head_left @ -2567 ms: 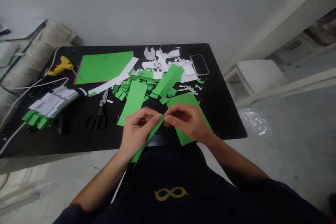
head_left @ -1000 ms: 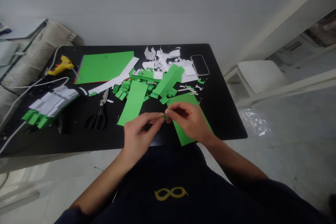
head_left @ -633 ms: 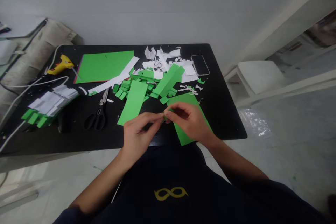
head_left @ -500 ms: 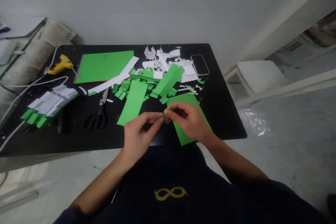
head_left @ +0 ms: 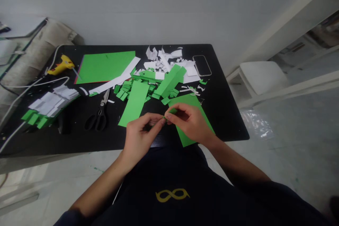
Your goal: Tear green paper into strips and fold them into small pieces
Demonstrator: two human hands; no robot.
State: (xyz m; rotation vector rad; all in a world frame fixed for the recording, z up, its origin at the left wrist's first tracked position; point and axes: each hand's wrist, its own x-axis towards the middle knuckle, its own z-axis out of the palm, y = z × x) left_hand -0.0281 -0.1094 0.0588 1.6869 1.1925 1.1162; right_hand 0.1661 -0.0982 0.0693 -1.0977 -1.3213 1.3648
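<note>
Between my fingertips is a small piece of green paper [head_left: 172, 111], mostly covered by the fingers. My left hand [head_left: 141, 130] pinches one end of it and my right hand [head_left: 189, 122] pinches the other, the two nearly touching. Under my right hand lies a green paper sheet [head_left: 186, 137]. Left of that, a green paper strip [head_left: 134, 102] rests on the table with its lower end close to my left hand. Beyond both hands is a pile of small folded green paper pieces [head_left: 124, 90], with longer green strips [head_left: 169, 83] on top.
On the black table [head_left: 225, 113] are black-handled scissors [head_left: 99, 114], a yellow glue gun [head_left: 62, 65] with its cord, and a stack of coloured sheets [head_left: 106, 67]. White paper scraps [head_left: 161, 60] and a phone [head_left: 201, 65] lie at the back. Bundled folded strips [head_left: 50, 104] sit at left.
My fingers have shifted slightly on the small green paper, and a bit more of it shows above my right fingertips. Everything else on the table stays where it was.
</note>
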